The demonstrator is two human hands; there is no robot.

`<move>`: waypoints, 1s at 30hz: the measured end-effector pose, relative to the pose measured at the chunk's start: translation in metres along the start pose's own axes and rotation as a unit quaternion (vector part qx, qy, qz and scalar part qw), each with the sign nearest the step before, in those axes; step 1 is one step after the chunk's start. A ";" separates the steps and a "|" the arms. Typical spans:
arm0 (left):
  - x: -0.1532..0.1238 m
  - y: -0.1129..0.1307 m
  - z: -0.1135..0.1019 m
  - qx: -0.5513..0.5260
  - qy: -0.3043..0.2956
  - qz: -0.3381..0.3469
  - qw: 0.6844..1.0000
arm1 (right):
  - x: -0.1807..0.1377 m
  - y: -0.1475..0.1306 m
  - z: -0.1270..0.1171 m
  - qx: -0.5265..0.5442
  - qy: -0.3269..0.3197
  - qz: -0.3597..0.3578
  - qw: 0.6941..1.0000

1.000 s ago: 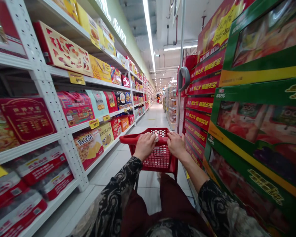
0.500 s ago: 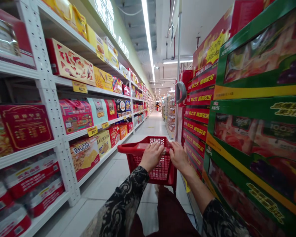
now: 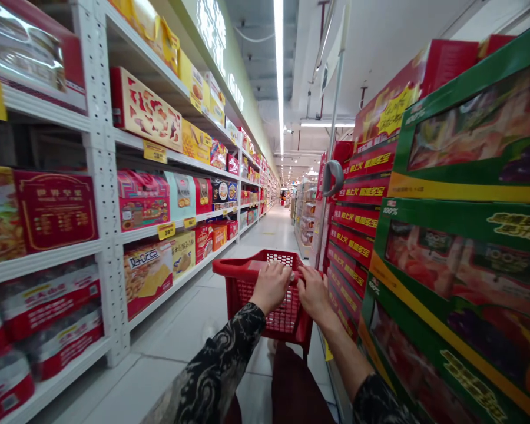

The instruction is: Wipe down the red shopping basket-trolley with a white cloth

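Both hands grip the near rim of a red cart (image 3: 242, 288) that stands on the floor (image 3: 176, 347) in the middle of a shop aisle, slightly right of centre in the view. The left hand (image 3: 271, 287) is curled over the rim with the knuckles up and the fingers wrapped down on the far side. The right hand (image 3: 312, 292) is closed on the same rim just beside it, the two hands near one another but with a small gap where something pale shows on the bar; what it is cannot be told. Dark patterned sleeves cover the arms, the left sleeve (image 3: 221, 365) reaching to the wrist and the right sleeve (image 3: 375, 403) pushed up so that the forearm is bare. The cart has mesh walls, and no goods can be seen in the part that shows. To the left runs a white rack (image 3: 103, 194) with several shelves of boxed goods, among them a dark red box (image 3: 55, 209) at mid height and yellow price tags (image 3: 166, 230) on the shelf edges. To the right, close beside the right arm, stands a stack of green boxes (image 3: 459, 247), and beyond it a stack of red boxes (image 3: 357, 221) with yellow lettering. A thin pole (image 3: 334, 118) rises before the red boxes and carries a grey loop (image 3: 333, 176). A long light strip (image 3: 279, 70) runs along the ceiling above the aisle, which stretches far ahead of the cart.
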State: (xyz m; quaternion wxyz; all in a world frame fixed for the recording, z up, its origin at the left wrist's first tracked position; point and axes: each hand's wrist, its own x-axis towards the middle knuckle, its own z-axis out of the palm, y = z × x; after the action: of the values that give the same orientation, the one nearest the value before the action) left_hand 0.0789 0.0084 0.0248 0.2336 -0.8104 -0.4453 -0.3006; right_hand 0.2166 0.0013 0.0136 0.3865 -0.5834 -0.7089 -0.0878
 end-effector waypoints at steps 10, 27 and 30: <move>-0.024 -0.076 -0.015 0.013 -0.019 -0.179 0.984 | -0.004 0.003 0.002 -0.003 0.011 0.021 1.000; -0.028 -0.075 -0.017 -0.003 -0.025 -0.180 0.983 | -0.007 0.003 0.011 -0.003 0.008 -0.009 1.000; -0.037 -0.103 -0.020 0.010 -0.025 -0.225 0.974 | -0.006 0.001 0.012 0.003 0.009 -0.008 1.000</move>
State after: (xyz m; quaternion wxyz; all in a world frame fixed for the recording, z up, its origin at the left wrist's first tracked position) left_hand -0.0308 0.0245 0.0252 0.1567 -0.6942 -0.6252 -0.3204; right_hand 0.2122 0.0040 0.0007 0.3939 -0.5757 -0.7103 -0.0939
